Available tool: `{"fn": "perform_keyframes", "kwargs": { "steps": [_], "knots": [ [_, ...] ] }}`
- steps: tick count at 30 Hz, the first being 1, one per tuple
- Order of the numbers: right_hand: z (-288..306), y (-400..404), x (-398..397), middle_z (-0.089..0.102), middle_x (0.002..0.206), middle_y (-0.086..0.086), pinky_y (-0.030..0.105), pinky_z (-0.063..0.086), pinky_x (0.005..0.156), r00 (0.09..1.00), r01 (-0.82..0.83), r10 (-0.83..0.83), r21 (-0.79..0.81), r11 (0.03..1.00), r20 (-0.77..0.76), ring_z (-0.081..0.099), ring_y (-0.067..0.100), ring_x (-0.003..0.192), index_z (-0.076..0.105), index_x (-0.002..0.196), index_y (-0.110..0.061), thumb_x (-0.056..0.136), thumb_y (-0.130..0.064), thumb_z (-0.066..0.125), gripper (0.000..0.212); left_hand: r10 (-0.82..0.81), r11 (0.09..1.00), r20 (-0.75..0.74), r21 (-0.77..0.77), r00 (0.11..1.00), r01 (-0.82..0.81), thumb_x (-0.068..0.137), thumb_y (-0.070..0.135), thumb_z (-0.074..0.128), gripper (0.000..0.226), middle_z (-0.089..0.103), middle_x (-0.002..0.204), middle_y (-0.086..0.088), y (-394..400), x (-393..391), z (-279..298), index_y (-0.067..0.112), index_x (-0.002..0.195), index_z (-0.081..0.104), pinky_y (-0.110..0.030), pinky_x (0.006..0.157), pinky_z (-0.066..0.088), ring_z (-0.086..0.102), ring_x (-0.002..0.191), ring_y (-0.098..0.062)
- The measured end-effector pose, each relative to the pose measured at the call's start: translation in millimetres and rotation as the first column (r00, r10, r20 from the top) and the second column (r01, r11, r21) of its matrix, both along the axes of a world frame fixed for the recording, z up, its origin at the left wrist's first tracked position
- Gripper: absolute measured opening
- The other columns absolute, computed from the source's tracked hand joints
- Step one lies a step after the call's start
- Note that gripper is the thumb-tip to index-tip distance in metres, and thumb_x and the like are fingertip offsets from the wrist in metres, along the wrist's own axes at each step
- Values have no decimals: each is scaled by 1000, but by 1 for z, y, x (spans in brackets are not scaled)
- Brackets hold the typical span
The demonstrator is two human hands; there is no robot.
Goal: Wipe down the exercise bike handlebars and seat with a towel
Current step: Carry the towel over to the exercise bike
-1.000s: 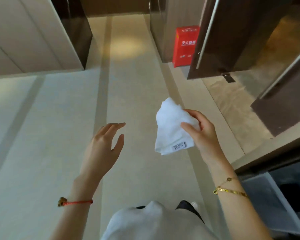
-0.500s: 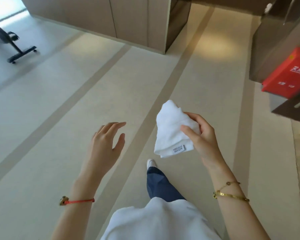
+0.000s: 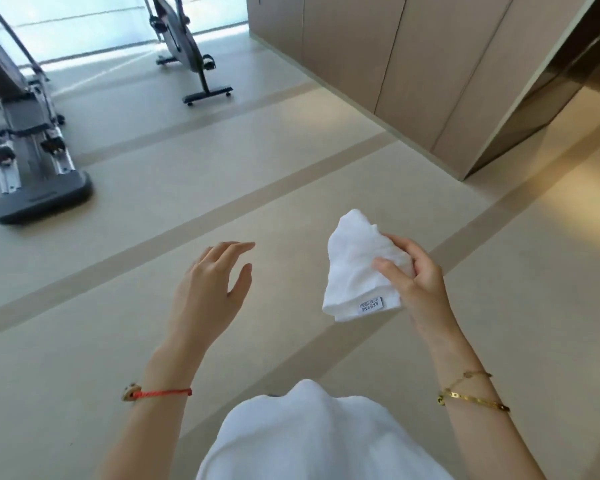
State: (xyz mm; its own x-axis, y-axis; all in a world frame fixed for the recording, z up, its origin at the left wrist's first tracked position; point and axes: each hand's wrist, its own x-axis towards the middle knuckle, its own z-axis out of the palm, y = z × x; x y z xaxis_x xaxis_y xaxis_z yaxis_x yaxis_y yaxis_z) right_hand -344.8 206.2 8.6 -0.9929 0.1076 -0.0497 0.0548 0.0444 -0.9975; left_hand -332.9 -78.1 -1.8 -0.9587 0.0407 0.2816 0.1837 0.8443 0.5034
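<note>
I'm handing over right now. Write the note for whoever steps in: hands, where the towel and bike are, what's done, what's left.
Right hand: closed on the bunched white towel, held at chest height, label at its lower edge.
Left hand: open and empty, fingers spread, raised in front of the body.
Exercise bike: standing across the floor at upper left, well away from both hands; only its lower frame, pedals and base show, while handlebars and seat are out of frame. A second machine stands at far left.
Done: towel in hand.
Left: walk to the bike, then wipe handlebars and seat. No wiping has begun.
</note>
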Motion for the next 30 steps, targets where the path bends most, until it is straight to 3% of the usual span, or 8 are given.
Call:
{"fn": "perform_keyframes", "kwargs": {
  "steps": [5,15,20,24,30],
  "knots": [
    [-1,-15,-95,72,106,-7,20,52,75,997,-78,79,-28,997,13,68,11,97,65,114,-25,78,-21,68,36,96,995,31,1,995,-96,96,22,55,31,63,121,7,-5,-63,-1,22,126,60,-31,89,48,58,111,-15],
    [-31,-66,-284,73,104,-5,27,54,76,983,-167,172,-69,984,70,69,15,96,67,109,-29,75,-21,68,34,219,974,75,34,973,-222,95,21,55,30,62,121,6,-53,-226,-27,22,125,60,-33,89,49,57,112,-15],
    [-26,-98,-399,72,108,1,31,55,80,981,-180,184,-75,981,59,69,19,98,66,112,-26,75,-22,69,37,192,981,56,-1,980,-192,96,21,54,30,61,119,7,-90,-340,-22,20,126,59,-37,93,49,57,111,-15],
    [-15,-127,-494,71,112,2,31,54,80,982,-181,185,-81,980,42,68,17,100,65,114,-24,74,-23,69,40,211,977,40,-8,977,-211,96,22,53,31,60,120,9,-118,-432,-10,22,127,58,-25,88,43,55,111,-13],
    [-11,-159,-607,71,113,2,28,54,79,984,-162,168,-96,982,56,68,17,101,65,116,-22,75,-22,68,41,195,981,64,-11,979,-195,96,22,54,31,61,119,8,-149,-548,-4,21,127,59,-23,87,41,56,109,-12]
  ]
}}
